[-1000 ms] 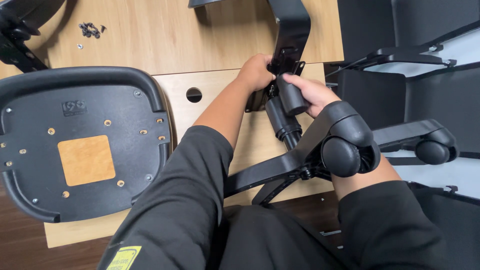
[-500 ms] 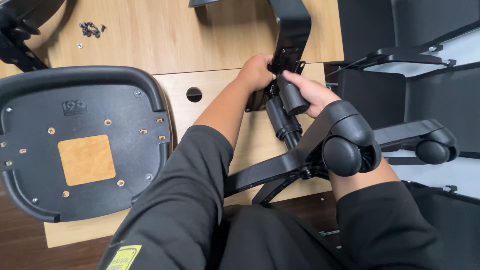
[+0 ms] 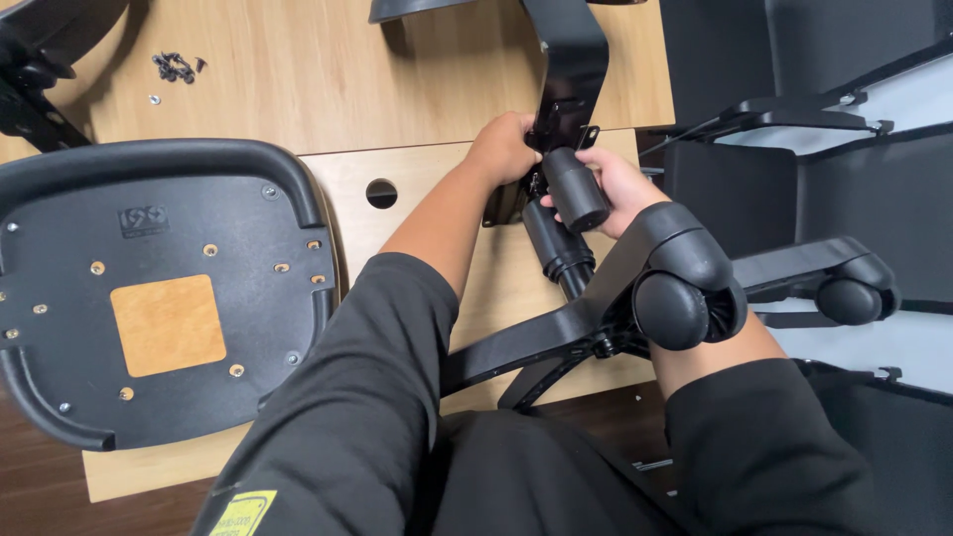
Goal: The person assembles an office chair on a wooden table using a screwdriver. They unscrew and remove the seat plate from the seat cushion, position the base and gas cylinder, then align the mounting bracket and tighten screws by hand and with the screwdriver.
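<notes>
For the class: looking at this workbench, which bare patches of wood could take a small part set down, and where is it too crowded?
Bare wood lies between the screw pile and the black bracket, above the seat pan. A smaller patch surrounds the round hole, between seat pan and left hand. It is crowded where the left hand and right hand grip the gas cylinder over the wheeled base.

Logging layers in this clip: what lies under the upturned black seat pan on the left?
The seat pan rests on a light wooden board, which shows beyond its right and lower edges. Whatever sits directly beneath the pan is covered and cannot be seen.
</notes>
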